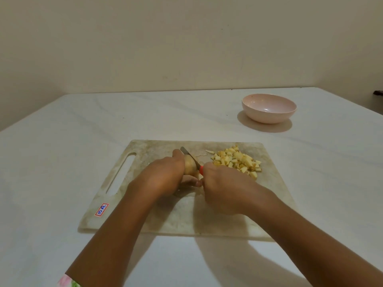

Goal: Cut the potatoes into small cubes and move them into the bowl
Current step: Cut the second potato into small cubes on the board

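Observation:
A worn pale cutting board [145, 216] lies on the white table. My left hand [163, 177] grips a yellowish potato [189, 167] on the board's middle. My right hand [219, 189] holds a knife with an orange handle; the knife's blade [189, 155] lies against the potato's right side, tip pointing away from me. A pile of several small potato cubes [238, 160] sits on the board's far right part. A pink bowl [269, 108] stands beyond the board at the far right, and nothing shows inside it.
A small red and blue sticker [101, 209] marks the board's near left corner, and a handle slot [121, 174] runs along its left side. The table ends at a beige wall behind. A dark object [378, 93] shows at the far right edge.

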